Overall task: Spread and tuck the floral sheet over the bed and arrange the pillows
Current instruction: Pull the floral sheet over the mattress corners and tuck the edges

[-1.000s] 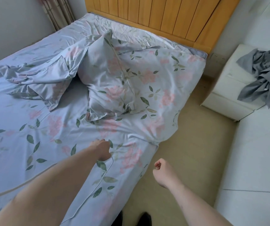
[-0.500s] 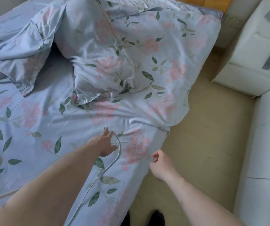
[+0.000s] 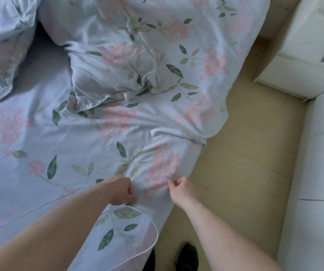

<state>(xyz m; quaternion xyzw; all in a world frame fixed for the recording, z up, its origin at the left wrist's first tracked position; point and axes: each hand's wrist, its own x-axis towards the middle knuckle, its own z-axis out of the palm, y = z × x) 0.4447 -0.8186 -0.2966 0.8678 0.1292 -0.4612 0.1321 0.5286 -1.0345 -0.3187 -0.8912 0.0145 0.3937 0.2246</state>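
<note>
- A person stands at the side of a bed, looking down; the floral sheet [image 3: 102,145], pale blue with pink blossoms and green leaves, covers the mattress and spills over the edge at about 5 o'clock.
- The left hand [image 3: 122,191], near 6 o'clock, has its fingers curled into the fabric and appears to be gripping a fold of the sheet.
- The right hand [image 3: 182,190], just beside it toward 5 o'clock, pinches the sheet at the bed's edge between thumb and curled fingers.
- A rumpled pillow [image 3: 147,55] in matching fabric lies toward 12 o'clock; a second pillow [image 3: 2,42] sits at 10 o'clock, both askew.
- Creases fan out from the two hands toward the pillows.
- To do this step well, I would judge: pull evenly with both hands toward the edge to draw out those creases, then push the hanging cloth under the mattress.
- A white cabinet [image 3: 304,61] stands at 2 o'clock, across the tan floor [image 3: 245,153].
</note>
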